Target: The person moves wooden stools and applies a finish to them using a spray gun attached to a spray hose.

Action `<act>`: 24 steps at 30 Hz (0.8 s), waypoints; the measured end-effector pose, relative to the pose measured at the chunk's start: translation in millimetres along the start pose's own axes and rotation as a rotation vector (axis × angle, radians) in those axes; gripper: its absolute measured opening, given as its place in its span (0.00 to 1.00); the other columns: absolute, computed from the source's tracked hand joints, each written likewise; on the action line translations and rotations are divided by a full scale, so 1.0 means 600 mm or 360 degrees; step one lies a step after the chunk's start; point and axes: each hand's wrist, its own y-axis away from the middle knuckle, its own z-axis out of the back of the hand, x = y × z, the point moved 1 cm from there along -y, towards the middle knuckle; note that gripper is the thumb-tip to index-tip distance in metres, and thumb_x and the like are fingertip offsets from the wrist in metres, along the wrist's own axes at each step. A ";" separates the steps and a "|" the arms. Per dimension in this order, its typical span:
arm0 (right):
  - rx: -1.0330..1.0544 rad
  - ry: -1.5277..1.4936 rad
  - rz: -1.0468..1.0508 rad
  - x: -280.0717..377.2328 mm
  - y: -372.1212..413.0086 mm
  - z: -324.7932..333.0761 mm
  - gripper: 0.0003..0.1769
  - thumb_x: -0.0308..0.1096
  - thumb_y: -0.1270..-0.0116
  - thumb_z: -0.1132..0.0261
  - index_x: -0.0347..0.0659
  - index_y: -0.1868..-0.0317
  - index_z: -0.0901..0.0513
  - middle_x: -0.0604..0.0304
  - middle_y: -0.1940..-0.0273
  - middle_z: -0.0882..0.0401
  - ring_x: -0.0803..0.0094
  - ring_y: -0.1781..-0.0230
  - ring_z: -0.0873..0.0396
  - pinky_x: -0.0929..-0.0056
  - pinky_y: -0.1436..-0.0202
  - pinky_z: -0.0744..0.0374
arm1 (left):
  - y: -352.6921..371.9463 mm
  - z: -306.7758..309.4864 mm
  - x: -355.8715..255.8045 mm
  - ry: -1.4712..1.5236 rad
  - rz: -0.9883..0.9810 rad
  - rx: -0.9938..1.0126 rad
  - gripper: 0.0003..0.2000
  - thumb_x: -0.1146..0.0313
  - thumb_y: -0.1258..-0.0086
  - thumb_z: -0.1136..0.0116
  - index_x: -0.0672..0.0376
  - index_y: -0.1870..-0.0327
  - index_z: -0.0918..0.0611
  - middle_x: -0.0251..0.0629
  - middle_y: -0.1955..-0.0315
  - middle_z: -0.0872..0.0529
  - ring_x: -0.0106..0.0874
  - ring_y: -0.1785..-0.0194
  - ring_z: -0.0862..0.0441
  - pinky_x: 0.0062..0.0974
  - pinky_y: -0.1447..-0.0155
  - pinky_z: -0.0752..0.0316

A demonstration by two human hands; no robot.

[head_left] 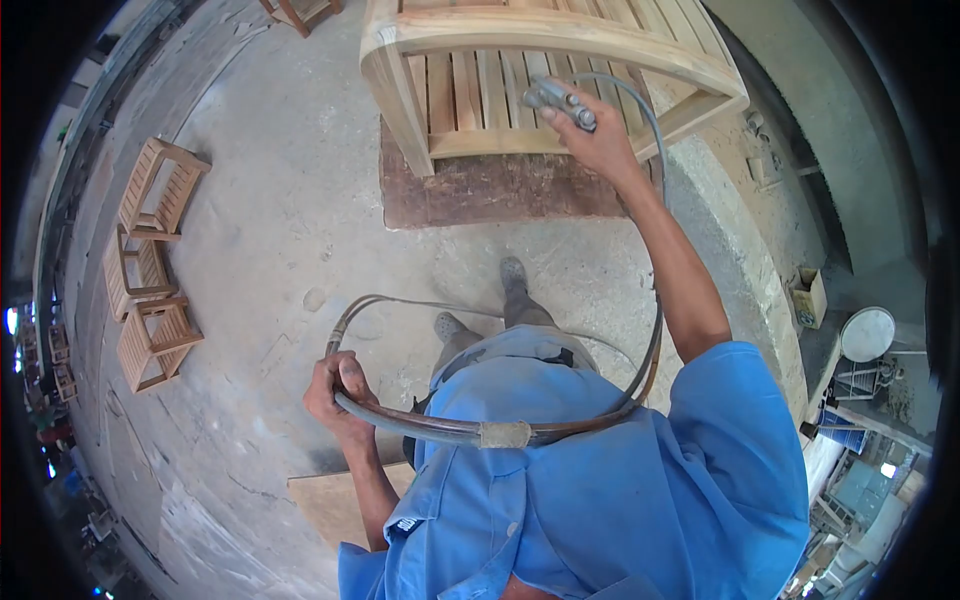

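In my right hand (603, 140) is a metal spray gun (560, 101), its nozzle end toward the slatted part of a pale wooden bench (470, 35). A thin hose (655, 125) leaves the gun and runs back along my right forearm. My left hand (341, 393) is closed around a thicker hose (420, 424), which loops across the front of my blue shirt and has a wrap of tape on it. The bench stands on a dark brown board (480, 190) on the floor, apart from my left hand.
Several small slatted wooden chairs (165, 190) stand on the concrete floor at the left. Hose also trails near my feet. A low concrete ledge (735, 230) runs along the right, with a box (808, 298) and a round-topped object (867, 334) beyond. A flat board (330, 505) lies behind my left arm.
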 end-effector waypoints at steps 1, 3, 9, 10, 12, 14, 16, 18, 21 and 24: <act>-0.0068 -0.0013 0.0072 -0.007 -0.021 0.001 0.25 0.41 0.35 0.32 0.48 0.38 0.21 0.52 0.53 0.14 0.70 0.54 0.17 0.70 0.48 0.22 | 0.001 -0.003 -0.001 0.0005 0.0002 -0.0047 0.16 0.61 0.26 0.47 0.65 0.72 0.21 0.32 0.82 0.22 0.17 0.81 0.32 0.19 0.76 0.38; -0.0084 -0.0010 0.0085 -0.012 -0.032 0.005 0.25 0.41 0.35 0.32 0.48 0.38 0.21 0.52 0.53 0.14 0.70 0.54 0.17 0.70 0.48 0.22 | 0.009 -0.012 -0.002 -0.0022 0.0021 -0.0038 0.16 0.61 0.26 0.46 0.64 0.72 0.21 0.33 0.83 0.22 0.17 0.81 0.32 0.19 0.76 0.38; 0.0252 0.0084 -0.0009 0.021 0.051 0.031 0.25 0.42 0.34 0.32 0.52 0.36 0.22 0.55 0.57 0.13 0.73 0.60 0.19 0.72 0.53 0.22 | 0.016 -0.039 -0.008 -0.0007 0.0082 0.0055 0.15 0.62 0.26 0.46 0.66 0.69 0.19 0.33 0.79 0.20 0.17 0.78 0.32 0.19 0.73 0.37; 0.0251 0.0114 0.0111 0.003 0.072 0.025 0.26 0.42 0.34 0.32 0.53 0.36 0.22 0.55 0.58 0.13 0.74 0.62 0.19 0.72 0.54 0.22 | 0.012 -0.044 -0.009 0.0014 0.0073 0.0061 0.15 0.62 0.26 0.45 0.66 0.69 0.19 0.33 0.79 0.20 0.18 0.78 0.31 0.20 0.73 0.37; 0.0245 0.0152 0.0123 -0.003 0.081 0.028 0.26 0.43 0.34 0.32 0.54 0.35 0.22 0.56 0.59 0.13 0.73 0.63 0.19 0.71 0.56 0.21 | 0.007 -0.054 -0.009 0.0055 0.0059 0.0083 0.15 0.62 0.26 0.45 0.66 0.69 0.19 0.34 0.79 0.20 0.18 0.78 0.31 0.20 0.73 0.36; 0.0230 0.0159 -0.0097 0.014 0.076 0.027 0.26 0.44 0.34 0.33 0.54 0.35 0.22 0.56 0.59 0.12 0.72 0.63 0.17 0.69 0.57 0.21 | 0.004 -0.058 -0.006 0.0084 0.0047 0.0121 0.15 0.62 0.27 0.45 0.66 0.69 0.19 0.34 0.78 0.20 0.19 0.77 0.31 0.20 0.73 0.36; 0.0093 0.0139 -0.0050 -0.004 0.041 0.019 0.26 0.46 0.35 0.33 0.53 0.37 0.21 0.54 0.59 0.12 0.67 0.62 0.15 0.67 0.57 0.20 | -0.004 -0.053 -0.017 0.0035 0.0019 0.0104 0.15 0.62 0.26 0.45 0.66 0.69 0.19 0.34 0.78 0.20 0.18 0.78 0.31 0.20 0.73 0.36; -0.0060 0.0151 0.0057 -0.027 -0.004 0.006 0.26 0.48 0.36 0.32 0.53 0.38 0.20 0.52 0.59 0.12 0.61 0.61 0.14 0.66 0.57 0.20 | -0.005 -0.045 -0.019 0.0013 0.0008 0.0084 0.15 0.62 0.26 0.46 0.66 0.69 0.19 0.34 0.79 0.20 0.18 0.78 0.32 0.20 0.74 0.37; -0.0192 0.0278 0.0152 -0.047 -0.056 -0.006 0.26 0.51 0.37 0.32 0.51 0.40 0.19 0.49 0.59 0.13 0.54 0.60 0.15 0.66 0.56 0.20 | 0.001 -0.039 -0.011 0.0018 0.0028 0.0052 0.16 0.61 0.26 0.46 0.66 0.69 0.19 0.33 0.80 0.21 0.17 0.79 0.33 0.20 0.74 0.38; -0.0115 0.0372 0.0032 -0.043 -0.064 -0.008 0.26 0.50 0.37 0.32 0.50 0.40 0.19 0.47 0.58 0.14 0.52 0.59 0.15 0.66 0.54 0.20 | 0.007 -0.037 -0.007 0.0000 0.0039 0.0049 0.16 0.61 0.26 0.46 0.66 0.69 0.19 0.31 0.81 0.22 0.17 0.79 0.33 0.19 0.74 0.38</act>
